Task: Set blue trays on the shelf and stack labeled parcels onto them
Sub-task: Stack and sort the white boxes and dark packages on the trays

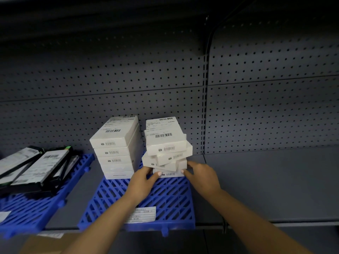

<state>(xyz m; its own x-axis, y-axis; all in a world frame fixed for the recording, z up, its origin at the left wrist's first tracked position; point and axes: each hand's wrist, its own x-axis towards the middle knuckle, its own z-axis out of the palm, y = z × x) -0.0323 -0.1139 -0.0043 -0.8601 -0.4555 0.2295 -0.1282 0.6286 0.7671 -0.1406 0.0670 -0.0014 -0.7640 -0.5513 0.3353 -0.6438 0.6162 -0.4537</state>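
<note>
A blue slatted tray lies on the grey shelf, with a white label on its front part. Two stacks of white labeled parcels stand at its back. The left stack is neat and square. The right stack is crooked, its parcels twisted against each other. My left hand grips the left end of the bottom parcel of the crooked stack, thumb on its front. My right hand grips the right end of that same stack's lower parcels. A second blue tray sits to the left.
Several flat black boxes with labels lie slanted on the left tray. A perforated grey back panel rises behind the shelf, and bare shelf extends to the right. A brown cardboard box sits below the shelf edge at the lower left.
</note>
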